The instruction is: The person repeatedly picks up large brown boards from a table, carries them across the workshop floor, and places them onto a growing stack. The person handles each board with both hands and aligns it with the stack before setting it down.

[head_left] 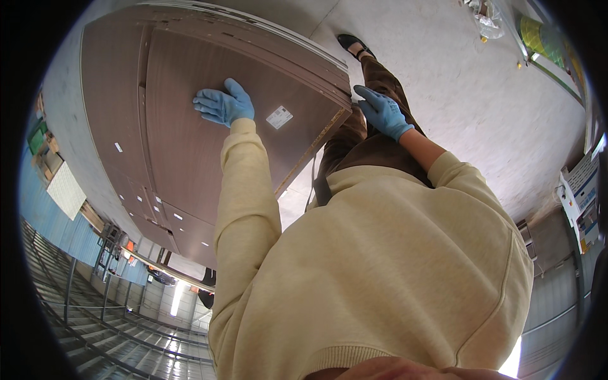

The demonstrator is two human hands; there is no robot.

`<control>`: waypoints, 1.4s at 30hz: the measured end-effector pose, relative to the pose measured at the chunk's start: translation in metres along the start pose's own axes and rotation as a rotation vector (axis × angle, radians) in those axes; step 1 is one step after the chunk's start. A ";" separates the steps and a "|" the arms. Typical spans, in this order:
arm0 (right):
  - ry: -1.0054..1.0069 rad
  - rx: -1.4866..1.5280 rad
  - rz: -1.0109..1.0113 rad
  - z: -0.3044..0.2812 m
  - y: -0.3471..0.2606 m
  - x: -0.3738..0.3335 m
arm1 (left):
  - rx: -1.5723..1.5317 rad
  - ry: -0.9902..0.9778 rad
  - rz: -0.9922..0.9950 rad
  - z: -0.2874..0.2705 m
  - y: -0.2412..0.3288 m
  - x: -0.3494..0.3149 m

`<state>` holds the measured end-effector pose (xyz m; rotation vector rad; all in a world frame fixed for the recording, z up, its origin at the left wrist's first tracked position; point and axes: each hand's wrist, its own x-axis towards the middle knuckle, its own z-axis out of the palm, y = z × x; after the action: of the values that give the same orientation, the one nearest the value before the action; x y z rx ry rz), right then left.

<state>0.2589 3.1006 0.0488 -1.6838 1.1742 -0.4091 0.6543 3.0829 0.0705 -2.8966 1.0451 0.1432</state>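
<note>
A large brown wood-grain panel (183, 145) lies at the left on a stack of similar panels. My left hand (223, 104), in a blue glove, rests flat over its face with the thumb spread from the fingers. A white label (279, 117) sticks to the panel just right of that hand. My right hand (383, 113), also blue-gloved, is by the panel's near right corner, over my leg. Its fingers are stretched out, and nothing shows in them. Whether its fingertips touch the corner is hard to see. Raw chipboard (323, 134) shows along the panel's short edge.
Other brown panels with small white labels (118, 147) lie farther left. Pale-edged boards (278, 39) run along the stack's far side. My shoe (354, 45) stands on the grey concrete floor (487, 114). Clear plastic wrap (486, 19) and a yellow-green bundle (541, 38) lie at the upper right.
</note>
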 end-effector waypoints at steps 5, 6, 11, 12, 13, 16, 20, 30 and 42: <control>-0.017 -0.060 -0.127 -0.013 -0.027 0.021 | -0.026 0.004 -0.019 -0.006 0.002 0.002; -0.008 -0.069 -0.177 -0.014 -0.034 0.030 | -0.022 0.005 0.007 -0.010 -0.002 0.002; 0.013 -0.195 -0.376 -0.019 -0.071 0.072 | -0.283 0.079 -0.092 -0.022 -0.063 -0.016; 0.004 -0.194 -0.370 -0.016 -0.074 0.079 | -0.320 0.175 -0.110 -0.022 -0.088 -0.027; -0.006 -0.191 -0.357 -0.011 -0.077 0.083 | -0.256 0.175 -0.403 -0.018 -0.115 -0.045; -0.040 -0.136 -0.221 0.004 -0.070 0.081 | -0.311 0.310 -1.044 0.003 -0.206 -0.112; -0.095 -0.079 -0.091 0.014 -0.042 0.062 | -0.368 -0.011 -1.584 0.014 -0.288 -0.233; -0.430 -0.206 -0.233 -0.003 -0.034 0.039 | -1.534 -0.418 -0.628 0.018 -0.119 -0.335; -0.477 -0.265 -0.398 -0.005 -0.025 0.052 | -1.897 -0.340 -0.900 0.001 -0.031 -0.344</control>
<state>0.2923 3.0545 0.0594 -2.1062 0.5580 -0.0771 0.4108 3.3246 0.1073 -3.6064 -1.3444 2.4556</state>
